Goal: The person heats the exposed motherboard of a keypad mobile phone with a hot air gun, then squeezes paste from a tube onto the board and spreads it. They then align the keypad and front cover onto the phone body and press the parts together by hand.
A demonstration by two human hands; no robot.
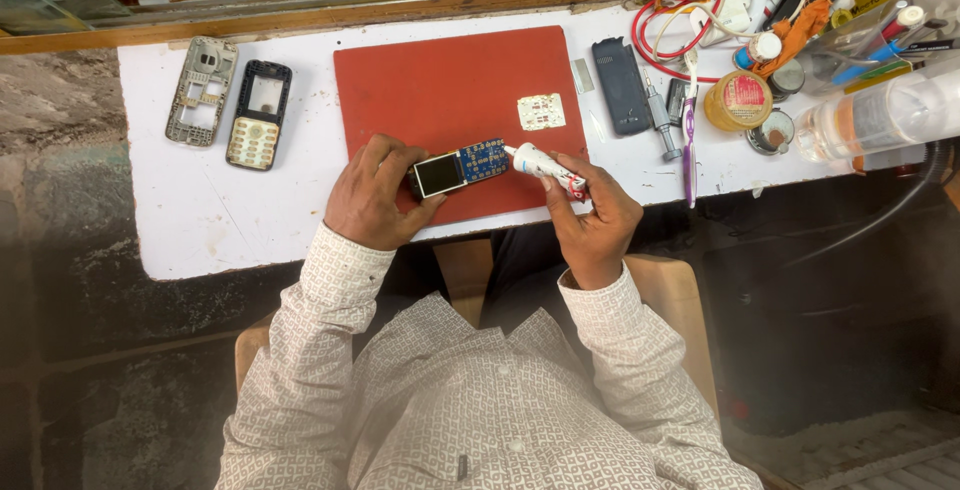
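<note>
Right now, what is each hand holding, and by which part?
Left hand grips the bare phone board at its screen end; right hand holds a small white tube by its rear body.

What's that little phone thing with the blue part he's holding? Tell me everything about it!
It is a bare phone board, out of its case. One end carries a small dark screen in a pale frame; the other end is a blue circuit part dotted with small pale contacts. It lies tilted on the red mat. The left hand grips its screen end, and the white tube in the right hand points its tip at the blue end.
</note>
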